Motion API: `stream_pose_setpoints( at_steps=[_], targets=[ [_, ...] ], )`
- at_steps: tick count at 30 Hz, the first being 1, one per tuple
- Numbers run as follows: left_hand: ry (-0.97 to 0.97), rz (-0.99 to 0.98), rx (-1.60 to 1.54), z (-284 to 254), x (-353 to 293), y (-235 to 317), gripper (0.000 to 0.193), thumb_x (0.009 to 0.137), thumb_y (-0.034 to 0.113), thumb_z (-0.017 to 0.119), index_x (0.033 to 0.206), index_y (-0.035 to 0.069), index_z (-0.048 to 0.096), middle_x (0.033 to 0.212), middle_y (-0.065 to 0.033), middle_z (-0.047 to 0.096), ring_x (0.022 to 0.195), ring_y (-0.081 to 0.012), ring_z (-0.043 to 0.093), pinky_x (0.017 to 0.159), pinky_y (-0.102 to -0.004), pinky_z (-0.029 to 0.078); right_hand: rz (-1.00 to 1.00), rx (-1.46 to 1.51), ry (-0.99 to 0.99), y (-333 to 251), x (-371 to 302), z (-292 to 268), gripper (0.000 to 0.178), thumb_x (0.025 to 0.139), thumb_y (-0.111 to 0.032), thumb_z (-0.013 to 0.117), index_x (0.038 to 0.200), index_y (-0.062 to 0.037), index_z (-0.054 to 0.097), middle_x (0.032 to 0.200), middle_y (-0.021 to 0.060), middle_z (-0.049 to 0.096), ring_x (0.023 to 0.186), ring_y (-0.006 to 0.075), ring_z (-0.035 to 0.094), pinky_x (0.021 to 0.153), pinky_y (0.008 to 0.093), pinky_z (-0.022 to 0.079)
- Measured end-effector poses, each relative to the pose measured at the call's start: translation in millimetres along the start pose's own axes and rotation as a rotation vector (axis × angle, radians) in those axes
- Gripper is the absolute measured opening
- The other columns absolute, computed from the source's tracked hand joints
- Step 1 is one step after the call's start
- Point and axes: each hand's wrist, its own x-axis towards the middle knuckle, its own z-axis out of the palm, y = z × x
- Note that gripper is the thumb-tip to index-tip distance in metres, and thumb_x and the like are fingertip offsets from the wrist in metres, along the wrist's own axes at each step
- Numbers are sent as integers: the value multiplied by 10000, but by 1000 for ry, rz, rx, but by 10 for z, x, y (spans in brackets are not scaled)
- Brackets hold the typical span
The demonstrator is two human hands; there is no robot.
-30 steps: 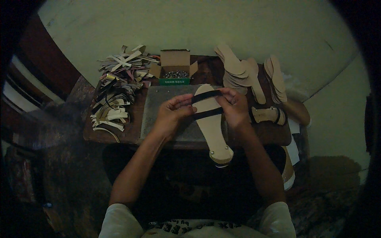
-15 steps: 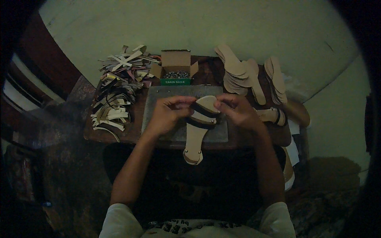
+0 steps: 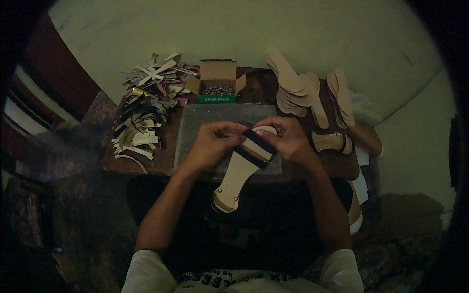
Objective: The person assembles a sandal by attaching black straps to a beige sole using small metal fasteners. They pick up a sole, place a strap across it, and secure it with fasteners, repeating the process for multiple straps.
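A sandal [image 3: 234, 176] with a beige insole is between my hands, above the front of a grey slab [image 3: 200, 117]. Two dark straps [image 3: 250, 159] cross its wide toe part, and a band with shiny metal studs sits at its heel, which points down and left toward me. My left hand [image 3: 212, 144] pinches the upper dark strap at its left end. At the toe, my right hand [image 3: 288, 139] grips the sandal's right edge, thumb on the strap. The fingers partly cover the toe.
Loose cut strips [image 3: 141, 124] heap up on the table's left side. An open cardboard box [image 3: 217, 73] of small metal nails stands behind the slab. Stacked beige insoles [image 3: 293, 85] lie at the back right, and another strapped sandal [image 3: 330, 141] rests at the right edge.
The sandal has turned, its heel swinging left and toward me while its toe shifted right. Its straps now face up more fully. Both hands keep hold at the toe end.
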Motion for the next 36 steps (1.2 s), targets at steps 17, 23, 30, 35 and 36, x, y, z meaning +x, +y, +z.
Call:
stream_pose_setpoints(
  at_steps=[17,23,30,35,36],
  targets=[
    [-72,-87,-202,-35,26,11,386,841,-13,636,1223,22,592,1150,-78,641,986,-156,627,871,-280,498,-110,36,61,125,38,84,234,885,-19,612,1110,-11,678,1029,117,713,935,132,648,856,309,509],
    [-192,114,-82,-105,26,-54,458,868,19,646,1313,55,547,1197,-77,630,1022,-166,625,916,-289,493,-3,81,101,65,49,56,221,899,-54,619,1107,-8,682,1006,108,722,908,128,655,826,297,509],
    [5,101,49,32,0,-104,349,843,53,724,1181,35,638,1079,-66,678,929,-112,631,829,-274,514,-32,59,14,34,35,96,236,908,-63,620,1130,-1,668,1042,106,718,962,148,652,863,307,501],
    [69,127,138,80,24,-156,257,828,100,745,1065,13,696,935,-92,712,846,-117,644,720,-277,518,-153,29,29,68,37,82,244,895,-56,619,1130,-12,670,1065,118,712,1018,184,654,908,322,488],
    [67,130,147,71,21,-158,250,829,104,745,1056,11,700,924,-92,713,839,-117,644,719,-279,519,-160,23,17,42,36,77,239,893,-55,618,1122,-11,673,1057,121,713,1010,186,658,901,324,492]
  ],
)
